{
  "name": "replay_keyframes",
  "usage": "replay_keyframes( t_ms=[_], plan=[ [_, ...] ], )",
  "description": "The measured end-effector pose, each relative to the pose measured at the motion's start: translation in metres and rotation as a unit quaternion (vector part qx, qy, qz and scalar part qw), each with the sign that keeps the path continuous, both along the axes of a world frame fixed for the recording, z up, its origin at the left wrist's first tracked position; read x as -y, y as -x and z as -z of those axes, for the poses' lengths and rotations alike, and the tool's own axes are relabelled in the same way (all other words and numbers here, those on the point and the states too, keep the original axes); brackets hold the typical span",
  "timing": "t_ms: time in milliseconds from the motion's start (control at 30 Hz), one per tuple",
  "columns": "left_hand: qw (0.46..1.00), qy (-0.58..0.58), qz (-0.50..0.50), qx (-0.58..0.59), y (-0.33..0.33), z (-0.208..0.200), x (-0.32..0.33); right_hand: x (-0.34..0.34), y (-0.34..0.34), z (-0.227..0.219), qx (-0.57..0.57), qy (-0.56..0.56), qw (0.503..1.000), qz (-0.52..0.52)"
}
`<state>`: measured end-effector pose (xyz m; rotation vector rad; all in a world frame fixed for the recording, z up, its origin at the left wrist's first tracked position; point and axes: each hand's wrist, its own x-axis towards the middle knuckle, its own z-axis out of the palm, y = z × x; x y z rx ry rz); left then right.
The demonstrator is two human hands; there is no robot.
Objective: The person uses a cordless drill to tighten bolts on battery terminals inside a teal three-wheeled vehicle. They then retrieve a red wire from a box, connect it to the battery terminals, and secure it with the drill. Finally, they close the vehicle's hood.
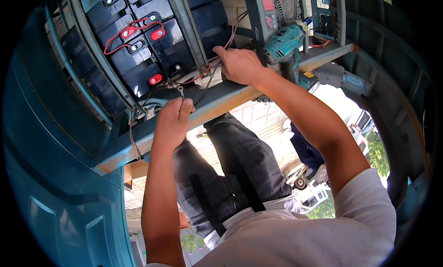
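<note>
My left hand (173, 121) is closed, thumb against fingers, on a cable lug (180, 89) whose metal ring points up toward the batteries. It is just over the near steel crossbeam (210, 108). My right hand (242, 66) curls, fingers bent, beside red and dark wires (230, 36) at the right end of the battery bank; what lies inside its grip is hidden. Beyond my left hand sit several dark batteries (168, 45) with red terminal caps (158, 34). A thin red wire (110, 42) loops between their terminals.
A teal cordless impact driver (284, 43) rests on the frame right of my right hand. Steel bars (182, 18) run over the batteries. A grey-black power tool (339, 78) lies farther right. The teal body panel (55, 128) stands at left.
</note>
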<state>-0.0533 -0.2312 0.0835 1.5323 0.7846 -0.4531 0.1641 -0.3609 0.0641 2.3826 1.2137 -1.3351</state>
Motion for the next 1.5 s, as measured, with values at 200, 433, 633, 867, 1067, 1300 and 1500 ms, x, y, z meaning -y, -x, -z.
replay_keyframes(
  t_ms=[200, 433, 633, 867, 1067, 1300, 1500],
  plan=[
    [0.994, -0.09, 0.064, 0.003, 0.024, 0.006, -0.017, 0.007, 0.01, 0.002, -0.073, 0.089, 0.992, -0.045],
    [0.998, 0.005, -0.047, -0.039, 0.018, 0.012, -0.037, -0.011, 0.009, -0.015, -0.068, 0.103, 0.991, 0.046],
    [0.983, 0.101, -0.152, -0.006, 0.002, 0.002, -0.019, -0.028, 0.045, -0.049, -0.137, -0.292, 0.919, 0.227],
    [0.951, 0.166, -0.263, -0.002, -0.002, -0.009, -0.005, -0.059, 0.069, -0.057, -0.325, -0.173, 0.799, 0.476],
    [0.909, 0.226, -0.345, 0.062, -0.005, -0.02, 0.015, -0.053, 0.064, -0.062, -0.253, -0.235, 0.835, 0.428],
    [0.93, 0.114, -0.348, 0.032, -0.003, -0.033, 0.029, -0.061, 0.069, -0.081, -0.258, -0.222, 0.896, 0.284],
    [0.912, 0.098, -0.399, 0.019, 0.002, -0.039, 0.037, -0.076, 0.074, -0.082, -0.229, -0.276, 0.931, 0.073]
  ],
)
